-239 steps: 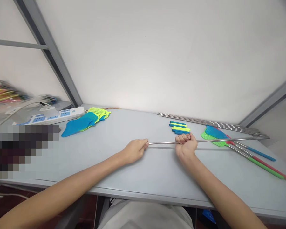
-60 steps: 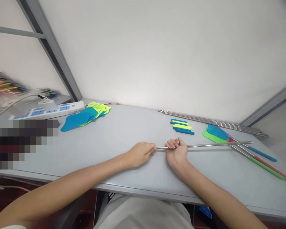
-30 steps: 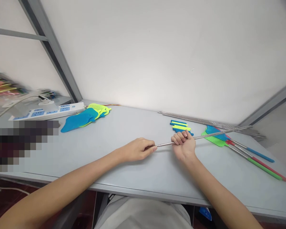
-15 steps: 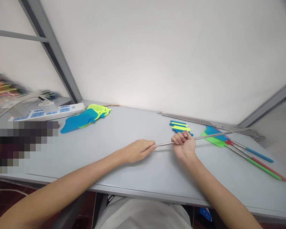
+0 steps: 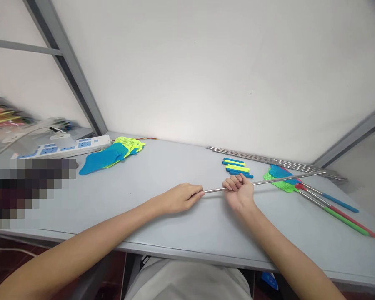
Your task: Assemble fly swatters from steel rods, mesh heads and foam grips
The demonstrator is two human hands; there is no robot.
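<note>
A thin metal rod [image 5: 287, 179] slants above the grey table, its far end reaching over to the right. My left hand [image 5: 184, 198] is closed around the rod's left end, which its fingers hide. Farther along, my right hand [image 5: 240, 192] wraps the same rod with curled fingers, palm turned up. Just beyond the right hand lie several blue and yellow-green handle sleeves [image 5: 237, 167]. To the right, finished-looking fly swatters [image 5: 340, 216] with blue, red and green grips lie under the rod's line.
Blue and yellow-green swatter heads [image 5: 103, 158] are piled at the left, beside a white power strip [image 5: 93, 144]. A bundle of metal rods [image 5: 262, 159] lies along the wall. Grey frame posts [image 5: 78, 79] stand at the sides. A pixelated patch covers the left edge.
The rod's right end has shifted slightly left and down. My right hand has moved a little left with it; my left hand stays nearly in place.
</note>
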